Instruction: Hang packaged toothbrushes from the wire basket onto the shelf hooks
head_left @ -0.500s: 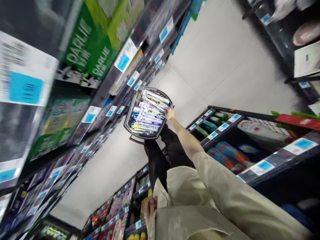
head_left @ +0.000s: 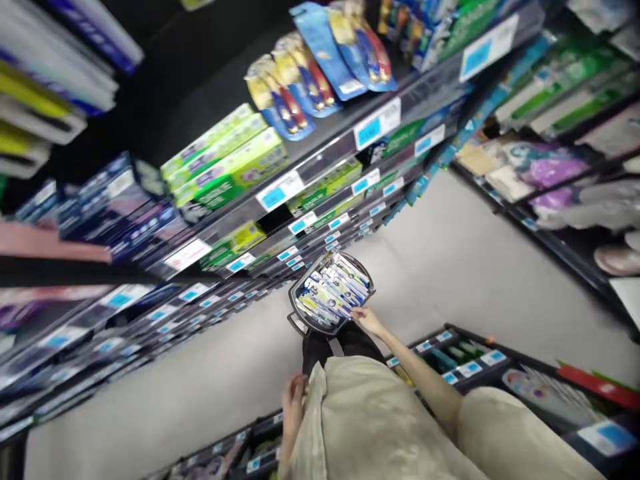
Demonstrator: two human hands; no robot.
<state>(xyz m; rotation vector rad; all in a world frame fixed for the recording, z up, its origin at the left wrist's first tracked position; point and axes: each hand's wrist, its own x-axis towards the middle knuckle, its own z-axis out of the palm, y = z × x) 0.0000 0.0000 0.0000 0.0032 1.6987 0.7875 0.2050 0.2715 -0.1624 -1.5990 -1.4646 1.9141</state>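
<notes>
A dark-rimmed shopping basket (head_left: pixel 291 298) is low in front of my legs. Many slim toothbrush packs (head_left: pixel 331 288), mostly white with blue and yellow-green, fill it. At the basket's near right side is my right hand (head_left: pixel 367 321), its fingers pinched at the end of one pack; blur hides the exact grip. My left hand (head_left: pixel 294 395) hangs beside the hem of my beige shirt (head_left: pixel 370 407), fingers curled. Whether it holds anything is hidden.
Oral-care shelves (head_left: pixel 320 157) run along the left, with green toothpaste boxes (head_left: pixel 230 170) and blue-and-yellow toothbrush packs (head_left: pixel 305 77). Pale floor (head_left: pixel 430 267) lies between them and the shelving (head_left: pixel 550 220) on the right. A lower shelf unit (head_left: pixel 465 360) stands close on my right.
My view has swung, so more of the left shelves show and the basket sits lower in the picture. My right hand has shifted along the basket's side toward me. My left hand remains by the shirt.
</notes>
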